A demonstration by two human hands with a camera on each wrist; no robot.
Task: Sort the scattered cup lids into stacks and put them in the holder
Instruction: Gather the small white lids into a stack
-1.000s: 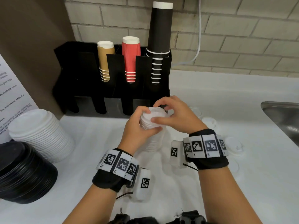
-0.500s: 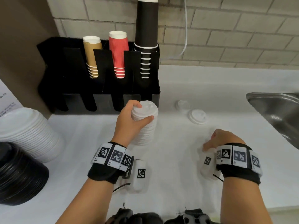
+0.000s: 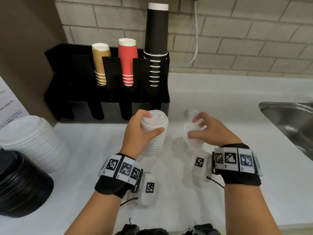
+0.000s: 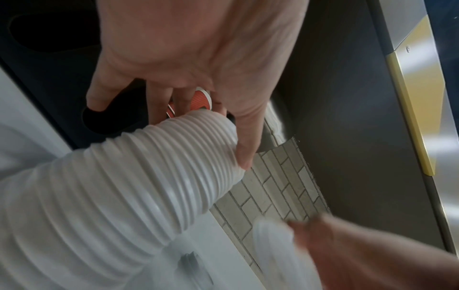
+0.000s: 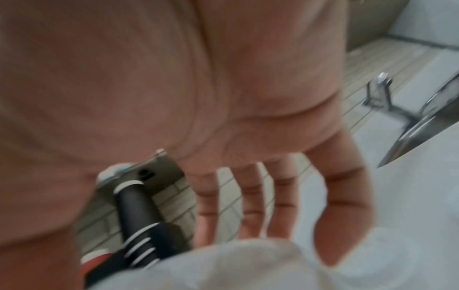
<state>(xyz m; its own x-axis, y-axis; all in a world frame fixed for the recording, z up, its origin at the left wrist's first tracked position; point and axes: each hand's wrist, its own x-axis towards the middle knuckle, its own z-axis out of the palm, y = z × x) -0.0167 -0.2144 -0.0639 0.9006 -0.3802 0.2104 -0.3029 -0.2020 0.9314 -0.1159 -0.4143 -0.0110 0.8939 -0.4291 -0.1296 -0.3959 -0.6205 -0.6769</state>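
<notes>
The lid stack (image 3: 155,133) is being gripped by the left hand (image 3: 137,133) while a loose lid (image 3: 191,133), pinched in the right hand (image 3: 210,131), should be seated squarely on top.

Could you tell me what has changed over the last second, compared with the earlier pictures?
The right hand left the stack of small white lids, reached out to the right, took hold of a loose lid and is bringing it back. The left hand still grips the stack on the counter.

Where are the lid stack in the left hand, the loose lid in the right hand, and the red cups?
lid stack (image 3: 155,133): head view, ribbed side below the thumb.
loose lid (image 3: 187,131): head view, left rim.
red cups (image 3: 127,55): head view, side of the top cup.
</notes>
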